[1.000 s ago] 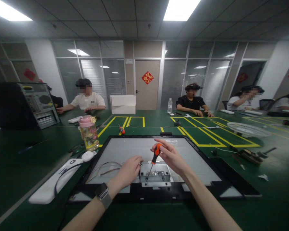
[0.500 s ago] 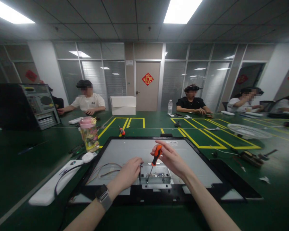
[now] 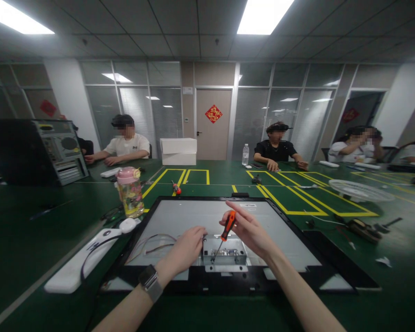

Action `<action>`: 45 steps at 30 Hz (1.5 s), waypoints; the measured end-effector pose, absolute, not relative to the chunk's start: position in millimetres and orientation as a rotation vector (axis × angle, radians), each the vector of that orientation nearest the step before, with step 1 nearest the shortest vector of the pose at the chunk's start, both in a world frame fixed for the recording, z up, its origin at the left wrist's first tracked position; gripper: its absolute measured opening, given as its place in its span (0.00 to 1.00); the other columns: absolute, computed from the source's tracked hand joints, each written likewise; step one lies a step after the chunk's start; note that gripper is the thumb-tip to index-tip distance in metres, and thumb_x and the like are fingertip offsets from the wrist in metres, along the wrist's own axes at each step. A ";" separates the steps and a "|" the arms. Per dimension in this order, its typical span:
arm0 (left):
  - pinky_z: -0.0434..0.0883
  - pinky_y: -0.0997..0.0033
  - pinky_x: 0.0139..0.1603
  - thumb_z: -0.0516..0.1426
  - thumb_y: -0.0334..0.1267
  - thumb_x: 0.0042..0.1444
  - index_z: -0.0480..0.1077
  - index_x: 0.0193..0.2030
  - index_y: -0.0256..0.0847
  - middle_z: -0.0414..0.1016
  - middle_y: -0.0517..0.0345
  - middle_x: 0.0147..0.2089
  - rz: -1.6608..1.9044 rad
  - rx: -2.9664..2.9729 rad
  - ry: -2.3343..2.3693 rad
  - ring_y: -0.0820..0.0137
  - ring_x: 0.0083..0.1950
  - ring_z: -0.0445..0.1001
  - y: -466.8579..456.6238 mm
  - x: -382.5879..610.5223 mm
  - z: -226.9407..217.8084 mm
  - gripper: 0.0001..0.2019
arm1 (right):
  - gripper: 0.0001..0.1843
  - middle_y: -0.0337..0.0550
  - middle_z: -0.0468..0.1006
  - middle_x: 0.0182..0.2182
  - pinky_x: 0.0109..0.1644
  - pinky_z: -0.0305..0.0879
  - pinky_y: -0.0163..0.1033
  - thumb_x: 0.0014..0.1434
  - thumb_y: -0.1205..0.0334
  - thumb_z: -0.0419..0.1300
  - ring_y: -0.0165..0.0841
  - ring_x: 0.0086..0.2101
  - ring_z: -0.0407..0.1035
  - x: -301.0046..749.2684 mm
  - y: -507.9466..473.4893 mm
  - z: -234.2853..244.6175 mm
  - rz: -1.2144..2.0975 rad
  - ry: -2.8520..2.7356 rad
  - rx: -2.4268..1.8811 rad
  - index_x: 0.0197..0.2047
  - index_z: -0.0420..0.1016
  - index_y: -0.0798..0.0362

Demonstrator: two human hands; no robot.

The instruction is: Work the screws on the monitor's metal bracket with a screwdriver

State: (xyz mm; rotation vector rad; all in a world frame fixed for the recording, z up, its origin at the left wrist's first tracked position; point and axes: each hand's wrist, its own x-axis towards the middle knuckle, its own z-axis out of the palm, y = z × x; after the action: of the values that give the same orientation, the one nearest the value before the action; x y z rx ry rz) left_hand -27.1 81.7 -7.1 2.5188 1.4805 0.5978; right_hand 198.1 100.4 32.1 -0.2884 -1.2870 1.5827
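A flat monitor panel (image 3: 180, 214) lies face down on the green table, its grey back plate up. Near its front edge sits a small metal circuit box (image 3: 224, 252). My right hand (image 3: 251, 230) is closed on an orange-handled screwdriver (image 3: 227, 226), whose tip points down into the box. My left hand (image 3: 188, 246), with a watch on the wrist, rests with curled fingers against the box's left side. Thin cables (image 3: 152, 242) loop over the plate to the left.
A pink-lidded bottle (image 3: 129, 191) and a white keyboard (image 3: 81, 260) lie to the left, a computer case (image 3: 38, 150) further back. A fan grille (image 3: 361, 189) and tools (image 3: 361, 227) are on the right. Several people sit across the table.
The view has shifted slightly. My right hand and the screwdriver have tilted a little; the left hand stays at the box.
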 end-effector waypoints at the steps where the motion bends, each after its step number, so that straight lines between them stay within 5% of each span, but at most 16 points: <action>1: 0.65 0.59 0.65 0.46 0.27 0.64 0.70 0.56 0.37 0.73 0.46 0.60 0.599 2.519 1.482 0.62 0.61 0.71 82.0 -27.3 -7.6 0.18 | 0.18 0.43 0.81 0.38 0.54 0.66 0.51 0.59 0.51 0.68 0.36 0.40 0.74 197.6 98.9 33.3 1.582 -1.298 -0.276 0.52 0.80 0.45; 9: 0.64 0.60 0.66 0.46 0.27 0.64 0.70 0.56 0.37 0.73 0.47 0.61 0.595 2.525 1.482 0.63 0.62 0.71 81.9 -27.2 -8.1 0.18 | 0.10 0.37 0.76 0.39 0.60 0.64 0.49 0.57 0.52 0.70 0.30 0.40 0.71 196.2 93.5 36.3 1.557 -1.288 -0.211 0.31 0.80 0.49; 16: 0.65 0.60 0.66 0.46 0.28 0.64 0.69 0.57 0.38 0.73 0.46 0.60 0.578 2.519 1.509 0.63 0.61 0.71 80.7 -26.8 -6.2 0.18 | 0.18 0.37 0.78 0.35 0.60 0.63 0.52 0.56 0.50 0.71 0.31 0.37 0.73 198.3 92.8 36.2 1.659 -1.294 -0.221 0.49 0.79 0.44; 22: 0.65 0.61 0.66 0.46 0.27 0.65 0.70 0.56 0.37 0.73 0.47 0.60 0.578 2.527 1.497 0.63 0.61 0.71 83.7 -27.7 -9.9 0.18 | 0.10 0.40 0.78 0.37 0.57 0.65 0.48 0.62 0.51 0.65 0.33 0.41 0.73 194.9 88.1 41.1 1.659 -1.290 -0.208 0.38 0.79 0.49; 26: 0.64 0.60 0.66 0.46 0.27 0.65 0.70 0.57 0.36 0.73 0.45 0.61 0.580 2.532 1.499 0.62 0.61 0.71 84.4 -27.7 -10.9 0.19 | 0.12 0.42 0.79 0.44 0.56 0.66 0.47 0.60 0.50 0.66 0.35 0.43 0.73 194.3 91.3 38.6 1.629 -1.259 -0.261 0.40 0.80 0.50; 33: 0.65 0.59 0.65 0.46 0.27 0.64 0.70 0.56 0.36 0.73 0.45 0.61 0.581 2.539 1.497 0.62 0.62 0.71 81.5 -26.7 -6.6 0.19 | 0.19 0.43 0.81 0.36 0.48 0.68 0.44 0.60 0.46 0.65 0.37 0.39 0.76 192.8 96.0 35.3 1.432 -1.247 -0.410 0.48 0.77 0.49; 36: 0.66 0.59 0.65 0.46 0.27 0.64 0.71 0.55 0.36 0.74 0.45 0.60 0.583 2.543 1.495 0.62 0.61 0.72 81.4 -26.8 -6.3 0.18 | 0.16 0.41 0.81 0.34 0.46 0.68 0.44 0.60 0.46 0.66 0.36 0.37 0.76 190.3 95.0 34.1 1.392 -1.207 -0.413 0.43 0.76 0.48; 42: 0.65 0.61 0.65 0.46 0.26 0.64 0.70 0.55 0.37 0.74 0.47 0.59 0.587 2.554 1.486 0.63 0.61 0.72 84.1 -27.9 -10.4 0.18 | 0.13 0.39 0.78 0.37 0.51 0.67 0.44 0.55 0.50 0.71 0.33 0.37 0.73 188.7 94.8 32.2 1.405 -1.187 -0.375 0.34 0.79 0.50; 45: 0.65 0.60 0.66 0.46 0.27 0.64 0.70 0.56 0.37 0.73 0.47 0.60 0.579 2.555 1.492 0.63 0.61 0.71 84.8 -28.1 -12.2 0.18 | 0.14 0.37 0.78 0.34 0.54 0.66 0.47 0.53 0.50 0.72 0.32 0.36 0.72 190.1 95.7 32.1 1.489 -1.141 -0.362 0.39 0.81 0.48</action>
State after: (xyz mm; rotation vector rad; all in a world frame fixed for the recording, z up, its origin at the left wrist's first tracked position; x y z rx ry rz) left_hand -28.1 84.8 -12.2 2.5545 1.4915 0.5794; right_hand 190.1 95.7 32.1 -0.3620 -1.1405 1.4886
